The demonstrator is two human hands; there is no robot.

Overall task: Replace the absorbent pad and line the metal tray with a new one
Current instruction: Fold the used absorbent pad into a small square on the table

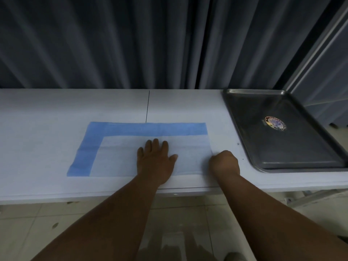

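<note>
Two hands on the table (56, 110). My left hand (155, 161) lies flat on the pad (120, 157), fingers straight and a little spread, palm pressing it down, gripping nothing. My right hand (224, 162) is curled into a fist at the pad's right edge; can't tell if it pinches the edge or holds nothing. Pad is folded, white with a blue border along its far and left sides, near the table's front edge. Tray (282, 144) sits bare at the table's right end, apart from the pad, with a round sticker (275, 123) inside. Dark curtain (131, 44) behind.
</note>
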